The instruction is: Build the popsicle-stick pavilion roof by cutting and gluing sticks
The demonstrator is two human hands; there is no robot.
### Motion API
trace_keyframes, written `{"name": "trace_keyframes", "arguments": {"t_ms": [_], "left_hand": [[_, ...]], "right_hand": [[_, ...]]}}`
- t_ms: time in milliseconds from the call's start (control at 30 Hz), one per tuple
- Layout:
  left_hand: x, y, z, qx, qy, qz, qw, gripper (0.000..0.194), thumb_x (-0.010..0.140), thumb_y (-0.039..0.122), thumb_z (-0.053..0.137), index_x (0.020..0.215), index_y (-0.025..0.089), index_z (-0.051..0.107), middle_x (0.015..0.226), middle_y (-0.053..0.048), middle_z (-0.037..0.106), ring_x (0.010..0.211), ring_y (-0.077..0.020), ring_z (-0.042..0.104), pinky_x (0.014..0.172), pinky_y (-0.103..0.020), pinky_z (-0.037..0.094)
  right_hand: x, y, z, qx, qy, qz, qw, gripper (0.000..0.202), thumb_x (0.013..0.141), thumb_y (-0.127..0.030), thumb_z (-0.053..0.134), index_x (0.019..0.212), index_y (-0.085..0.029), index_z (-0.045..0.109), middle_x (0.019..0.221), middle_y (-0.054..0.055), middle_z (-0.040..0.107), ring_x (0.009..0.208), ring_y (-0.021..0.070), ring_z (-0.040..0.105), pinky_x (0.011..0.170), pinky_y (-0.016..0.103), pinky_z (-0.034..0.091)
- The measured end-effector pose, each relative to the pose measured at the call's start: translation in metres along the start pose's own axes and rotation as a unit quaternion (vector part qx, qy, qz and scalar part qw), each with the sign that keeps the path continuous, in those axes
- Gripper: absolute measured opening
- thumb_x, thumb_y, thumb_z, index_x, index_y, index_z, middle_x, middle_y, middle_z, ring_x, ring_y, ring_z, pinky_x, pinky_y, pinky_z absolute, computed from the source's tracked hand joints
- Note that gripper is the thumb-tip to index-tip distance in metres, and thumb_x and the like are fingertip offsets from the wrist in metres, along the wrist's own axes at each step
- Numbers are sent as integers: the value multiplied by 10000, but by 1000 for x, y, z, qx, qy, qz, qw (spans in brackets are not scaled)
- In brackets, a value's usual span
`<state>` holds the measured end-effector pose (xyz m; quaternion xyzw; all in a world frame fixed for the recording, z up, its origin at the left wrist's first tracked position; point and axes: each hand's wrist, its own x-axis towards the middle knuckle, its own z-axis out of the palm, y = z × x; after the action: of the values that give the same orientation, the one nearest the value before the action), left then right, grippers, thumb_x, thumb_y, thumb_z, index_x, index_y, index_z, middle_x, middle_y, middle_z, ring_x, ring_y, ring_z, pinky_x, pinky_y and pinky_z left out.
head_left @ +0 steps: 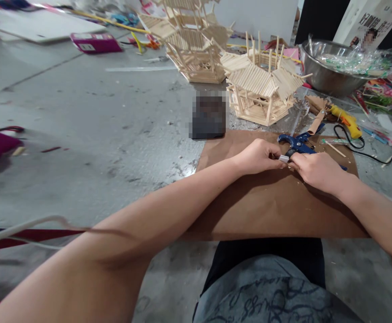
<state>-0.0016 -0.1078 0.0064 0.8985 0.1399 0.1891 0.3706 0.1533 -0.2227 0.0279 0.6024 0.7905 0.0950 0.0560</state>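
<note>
Over the brown paper sheet (283, 211), my left hand (258, 157) and my right hand (317, 169) nearly meet. Between their fingertips is a small whitish piece (284, 158), pinched by my left hand. A dark item that I cannot make out touches the fingers of my right hand. Just behind the hands lies a blue plier-like tool (298, 142). Farther back stands a wooden stick pavilion (261, 87) with a slatted roof and upright sticks on top.
A taller stick tower (196, 45) stands behind. To the right are a yellow glue gun (347, 121) with a black cord and a metal bowl (333, 80) with plastic wrapping. A dark blurred object (209, 119) sits beyond the sheet; a magenta box (96, 43) lies back left.
</note>
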Motion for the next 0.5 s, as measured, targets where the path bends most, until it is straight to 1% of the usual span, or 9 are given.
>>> {"name": "trace_keyframes", "arguments": {"t_ms": [333, 500], "left_hand": [[0, 0, 1, 1, 0, -8, 1000, 185, 684, 282, 596, 599, 118, 610, 471, 48, 469, 484, -52, 382, 478, -181, 276], [0, 0, 1, 19, -8, -8, 1000, 183, 686, 287, 599, 631, 114, 625, 521, 26, 526, 511, -66, 426, 487, -186, 291]], "right_hand": [[0, 0, 1, -2, -14, 8, 1000, 344, 931, -316, 241, 888, -142, 534, 725, 73, 654, 614, 174, 605, 483, 281, 174], [2, -1, 0, -3, -23, 18, 1000, 354, 931, -315, 229, 900, -136, 533, 743, 85, 656, 627, 174, 605, 485, 282, 183]]}}
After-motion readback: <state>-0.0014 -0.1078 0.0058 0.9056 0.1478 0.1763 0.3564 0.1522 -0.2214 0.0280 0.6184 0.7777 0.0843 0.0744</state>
